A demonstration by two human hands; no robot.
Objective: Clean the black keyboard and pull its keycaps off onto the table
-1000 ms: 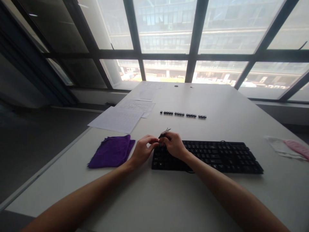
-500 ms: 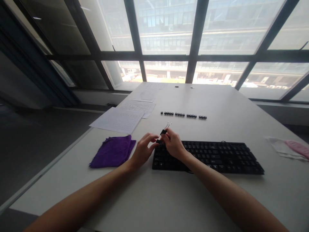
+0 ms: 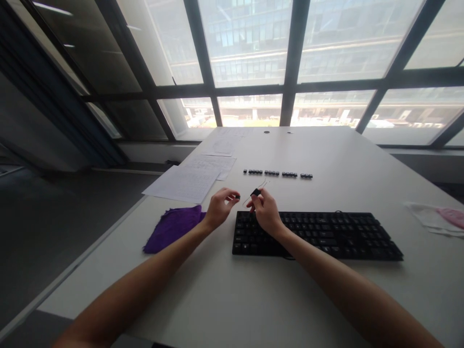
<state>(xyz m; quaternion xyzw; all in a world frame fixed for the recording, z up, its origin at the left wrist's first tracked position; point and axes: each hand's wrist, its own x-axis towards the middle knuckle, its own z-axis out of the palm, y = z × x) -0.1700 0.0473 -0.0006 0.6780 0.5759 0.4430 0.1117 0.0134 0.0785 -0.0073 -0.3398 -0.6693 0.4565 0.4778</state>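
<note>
Between thumb and fingertips, my left hand [image 3: 219,208] pinches a small black keycap [image 3: 237,196], just beyond the upper left corner of the black keyboard [image 3: 319,237]. My right hand [image 3: 267,211] is closed around the black handle of a keycap puller [image 3: 256,192], whose thin wire ends stick out on both sides. The puller and the keycap are apart. My right wrist hangs over the left part of the keyboard and hides some keys. Farther back, short groups of loose black keycaps [image 3: 271,173] lie in a row on the table.
A folded purple cloth [image 3: 172,229] lies left of the keyboard, partly behind my left forearm. Several written paper sheets [image 3: 184,183] spread along the table's left edge. At the far right is a white and pink cloth or packet [image 3: 435,220]. Large windows stand behind the white table [image 3: 326,159].
My hands have separated. The keycap has come off the puller's wire and moved away in my left hand, while my right hand has shifted slightly right with the puller. The view has tilted a little.
</note>
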